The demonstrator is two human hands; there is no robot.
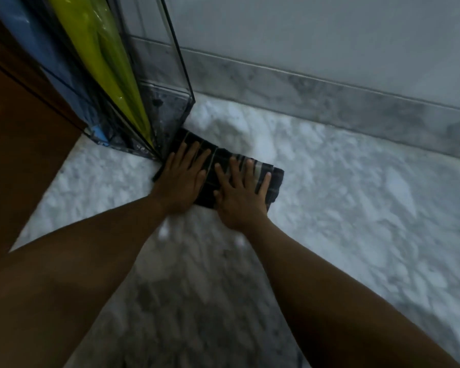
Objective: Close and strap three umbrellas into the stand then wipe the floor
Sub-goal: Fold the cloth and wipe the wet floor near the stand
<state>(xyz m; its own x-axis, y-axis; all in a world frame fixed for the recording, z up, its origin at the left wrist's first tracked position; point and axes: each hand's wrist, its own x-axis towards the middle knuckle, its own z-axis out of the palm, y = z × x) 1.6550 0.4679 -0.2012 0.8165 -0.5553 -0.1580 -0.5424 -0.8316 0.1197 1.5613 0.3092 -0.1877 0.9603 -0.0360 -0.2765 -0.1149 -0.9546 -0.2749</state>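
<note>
A dark plaid cloth [272, 181] lies folded flat on the white marble floor [356, 208], right against the corner of a clear umbrella stand [175, 83]. My left hand [182, 179] presses on the cloth's left part with straight, spread fingers. Beside it, my right hand [242, 195] presses on the right part in the same way. Inside the stand lean a closed lime-green umbrella [104, 62] and a closed blue umbrella [53, 70]. A third umbrella does not show here.
A brown wooden panel [19, 134] rises at the left, next to the stand. A grey marble skirting [329, 99] runs along the wall behind. Open floor stretches to the right and toward me.
</note>
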